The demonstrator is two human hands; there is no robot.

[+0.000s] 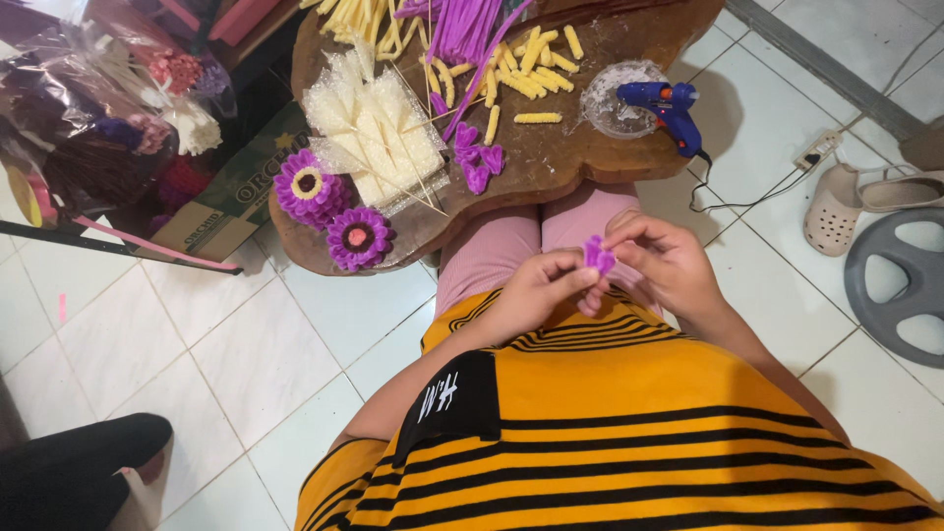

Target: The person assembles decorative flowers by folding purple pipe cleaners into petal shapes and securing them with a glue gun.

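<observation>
A small purple pipe-cleaner piece (597, 257) sits pinched between both hands above my lap. My left hand (536, 292) grips it from the lower left with thumb and fingers. Fingertips of my right hand (665, 264) curl onto it from the right. Ahead, a low wooden table (580, 157) carries two finished purple flowers (334, 211), loose purple petals (474, 157), purple stems (467, 28), yellow fuzzy pieces (519, 69), clear wrappers with thin sticks (374, 133), and a blue glue gun (669, 108) by a clear dish (615, 98).
Bags of craft flowers (108, 108) and a cardboard box (236, 192) lie at the left. The glue gun cord runs to a power strip (816, 152). Beige sandals (855, 202) and a grey fan base (900, 280) rest on the white tiles at right.
</observation>
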